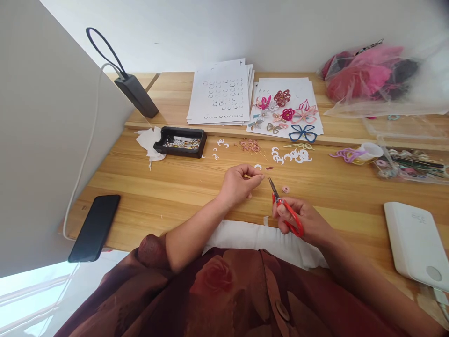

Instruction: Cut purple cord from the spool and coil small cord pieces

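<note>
right hand (304,220) grasps red scissors (286,210), left hand (240,183) pinches a tiny paper piece (249,176) mid-frame; piece could slip, blades near fingertips.

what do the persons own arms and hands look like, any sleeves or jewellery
Both forearms are bare, with no gloves; the left hand and right hand show no rings or watch. A dark maroon rose-patterned garment with a round button covers the upper body; sleeve ends are unclear.

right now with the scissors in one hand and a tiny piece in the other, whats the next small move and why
Probably bring the scissors up to the left hand: its fingers pinch a tiny piece, and the blades point that way but stay apart from it.
</note>
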Available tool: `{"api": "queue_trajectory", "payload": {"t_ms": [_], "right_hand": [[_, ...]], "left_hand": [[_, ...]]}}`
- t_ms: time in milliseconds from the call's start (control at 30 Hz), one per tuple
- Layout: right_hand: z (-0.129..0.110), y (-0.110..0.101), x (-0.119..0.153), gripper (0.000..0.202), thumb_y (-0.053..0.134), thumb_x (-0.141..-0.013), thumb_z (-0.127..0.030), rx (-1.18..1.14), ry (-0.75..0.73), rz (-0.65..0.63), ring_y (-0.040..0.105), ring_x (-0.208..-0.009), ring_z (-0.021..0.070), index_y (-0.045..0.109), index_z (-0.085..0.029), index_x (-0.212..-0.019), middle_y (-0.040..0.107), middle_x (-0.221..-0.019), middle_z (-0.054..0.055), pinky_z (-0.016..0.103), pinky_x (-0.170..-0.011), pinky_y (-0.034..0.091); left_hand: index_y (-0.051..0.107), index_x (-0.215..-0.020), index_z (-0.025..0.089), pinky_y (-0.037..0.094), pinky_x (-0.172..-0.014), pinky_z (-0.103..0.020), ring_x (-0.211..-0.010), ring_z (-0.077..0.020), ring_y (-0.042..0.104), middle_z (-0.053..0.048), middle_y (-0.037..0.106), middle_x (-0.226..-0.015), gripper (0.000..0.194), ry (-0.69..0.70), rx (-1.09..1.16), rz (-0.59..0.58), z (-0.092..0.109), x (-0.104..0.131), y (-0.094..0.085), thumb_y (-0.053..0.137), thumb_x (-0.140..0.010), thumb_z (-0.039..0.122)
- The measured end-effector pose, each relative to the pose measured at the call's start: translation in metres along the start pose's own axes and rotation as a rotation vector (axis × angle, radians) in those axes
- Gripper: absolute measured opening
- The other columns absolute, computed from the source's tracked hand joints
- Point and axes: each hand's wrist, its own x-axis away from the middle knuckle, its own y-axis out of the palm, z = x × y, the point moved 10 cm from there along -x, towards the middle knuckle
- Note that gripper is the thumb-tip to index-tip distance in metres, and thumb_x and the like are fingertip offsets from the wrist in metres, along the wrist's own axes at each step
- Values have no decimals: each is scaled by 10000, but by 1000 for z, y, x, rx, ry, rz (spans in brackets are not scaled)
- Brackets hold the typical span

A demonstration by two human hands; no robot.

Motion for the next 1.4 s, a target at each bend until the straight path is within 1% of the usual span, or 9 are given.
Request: {"api": "queue_trajectory", "payload": {"t_ms": [100,233,433,600,900,1067,1200,1333,1400], "right_hand": [[1,-3,1,620,689,-791,-820,-10,-3,-1,426,-453,105,611,-205,-776,594,-511,-9,260,-508,306],[3,-2,1,607,690,-800,-807,-55,7,-33,425,-447,113,611,-206,-766,584,-506,-2,271,-502,281],[-1,1,1,587,697,-824,-775,-78,9,-47,409,-438,100,614,-198,-754,578,-495,-5,268,-501,263],[-1,2,1,584,701,-823,-774,-97,10,-55,358,-413,83,616,-200,-756,579,-493,-13,267,-476,232],[1,0,1,584,691,-811,-793,-72,12,-21,415,-443,113,608,-218,-748,569,-494,-15,284,-508,277],[0,0,1,597,685,-805,-806,-67,16,-13,409,-447,107,598,-218,-746,563,-493,-22,279,-519,302],[1,0,1,605,665,-816,-814,-61,24,1,409,-438,100,593,-217,-744,547,-491,-30,270,-507,303],[1,-3,-1,595,752,-771,-768,-116,-4,38,420,-427,81,539,-219,-689,488,-547,-62,265,-497,325],[1,-4,-1,602,759,-760,-769,-113,-18,47,431,-429,85,521,-222,-679,469,-555,-66,268,-500,340]], "left_hand": [[675,-766,152,339,-334,-181,-380,-25,442,23,674,-718,170,-22,36,-17,1,0,0,778,-802,283],[689,-770,144,327,-329,-167,-387,-21,446,18,681,-716,190,-26,50,-58,2,2,5,804,-780,295],[684,-741,137,307,-327,-158,-404,-15,444,-39,756,-827,169,-40,39,-109,5,4,12,782,-775,271],[673,-738,131,286,-322,-153,-414,-11,440,-72,774,-898,142,-40,53,-140,5,5,14,751,-791,237],[684,-715,141,312,-336,-148,-486,-53,505,-35,710,-766,129,-50,44,-136,2,5,16,757,-772,230],[653,-678,153,286,-332,-156,-412,-36,439,29,623,-602,150,-44,38,-155,3,8,20,779,-732,213],[644,-675,159,292,-324,-172,-373,-35,406,49,588,-551,136,-24,15,-160,4,8,21,756,-741,196],[642,-682,168,343,-327,-187,-359,-42,383,66,548,-514,128,-14,-2,-147,1,7,20,736,-764,193],[632,-676,171,352,-333,-189,-358,-41,382,71,537,-509,147,-17,-1,-139,-1,6,18,748,-763,195]]}}
